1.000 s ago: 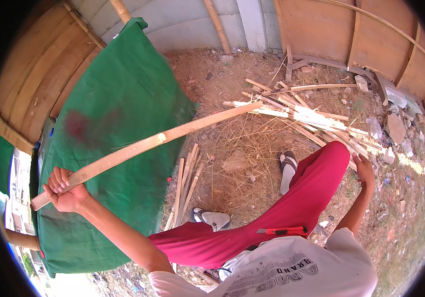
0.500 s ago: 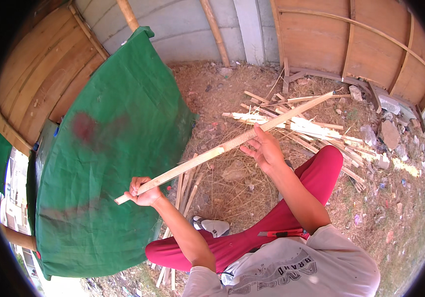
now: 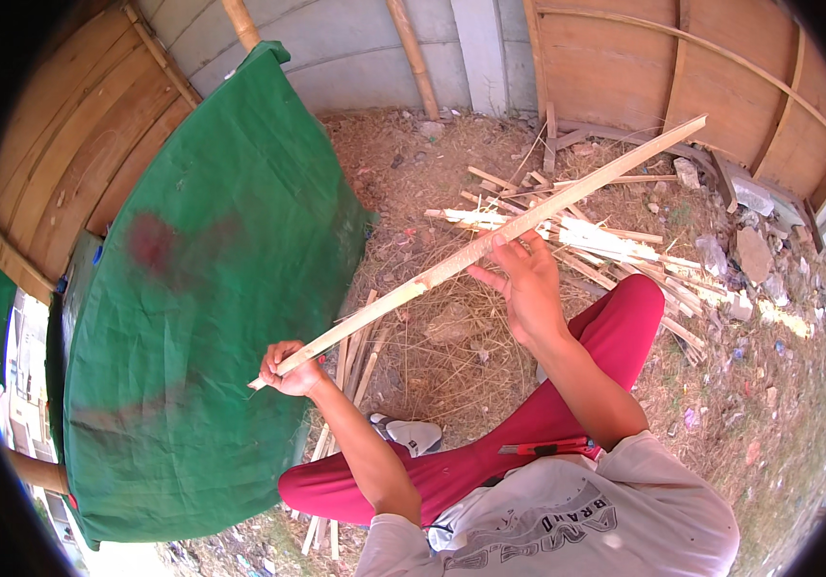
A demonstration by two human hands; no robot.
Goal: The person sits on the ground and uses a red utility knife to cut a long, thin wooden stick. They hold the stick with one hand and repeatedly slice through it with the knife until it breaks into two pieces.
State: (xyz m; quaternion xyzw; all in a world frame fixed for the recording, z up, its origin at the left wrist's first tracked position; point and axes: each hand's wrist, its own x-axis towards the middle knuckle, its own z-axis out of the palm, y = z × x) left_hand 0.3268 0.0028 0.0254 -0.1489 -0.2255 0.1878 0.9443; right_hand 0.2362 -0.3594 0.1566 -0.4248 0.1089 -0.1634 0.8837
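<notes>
A long, pale bamboo strip (image 3: 461,262) with a node-like mark along it slants from lower left to upper right in front of me. Near its lower end, my left hand (image 3: 290,369) is closed around it. My right hand (image 3: 531,293) holds it near the middle, fingertips against the strip and thumb held apart, palm turned up. The strip's far end rises over the wood pile. Across my lap lies a red utility knife (image 3: 552,447), touched by neither hand.
Split sticks (image 3: 615,252) lie heaped ahead to the right. More strips (image 3: 360,351) lie beside my left forearm. A green tarp (image 3: 211,317) hangs at the left. Wooden panels (image 3: 615,67) and a grey wall (image 3: 345,58) close off the back. Rubble (image 3: 751,255) lies at the right.
The bamboo strip has shifted up and to the right, its far end now higher. My left hand moved slightly right with it, and the right hand's fingers turned more upward.
</notes>
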